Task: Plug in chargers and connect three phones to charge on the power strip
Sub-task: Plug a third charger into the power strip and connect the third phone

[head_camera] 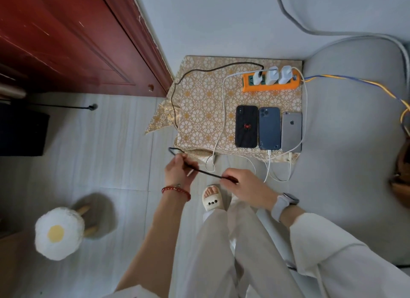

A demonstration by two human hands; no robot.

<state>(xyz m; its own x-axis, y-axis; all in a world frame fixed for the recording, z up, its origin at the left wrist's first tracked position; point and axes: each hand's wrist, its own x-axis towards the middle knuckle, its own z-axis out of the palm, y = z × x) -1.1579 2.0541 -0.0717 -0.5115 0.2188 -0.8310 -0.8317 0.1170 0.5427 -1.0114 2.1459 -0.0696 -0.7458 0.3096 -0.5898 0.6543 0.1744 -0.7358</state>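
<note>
Black braided cable (206, 173) is stretched between both hands just off the near edge of the small table: left hand (179, 173) has thumb and fingers pinched shut on it near its slack loop, right hand (245, 185) is closed on the other end, connector tip hidden in the fingers. From the left hand the same cable runs up over the table's left edge and arcs across the top to the leftmost white charger (258, 76). Orange power strip (271, 83) sits at the far right of the table, three white chargers plugged side by side: leftmost, middle charger (272, 75), right charger (286, 74). Strip's blue-and-yellow cord (355, 81) leaves to the right over the grey cushion (346, 142). Three phones lie face down in a row near the front edge, touching or nearly so: black phone with red spider logo (246, 126), blue phone (269, 128), silver iPhone (291, 131). White cables (269, 164) are plugged into the blue phone and the silver iPhone at their near ends and hang in loops below the table edge; black phone has no cable in it. Table is covered by a gold floral cloth (204, 111). Left wrist has a red bead bracelet (176, 191), right wrist a grey smartwatch (285, 203). Below: cream trousers, a foot in a white slipper (214, 199). Red-brown door (73, 38) at upper left, fried-egg plush stool (58, 233) on the pale floor at lower left.
</note>
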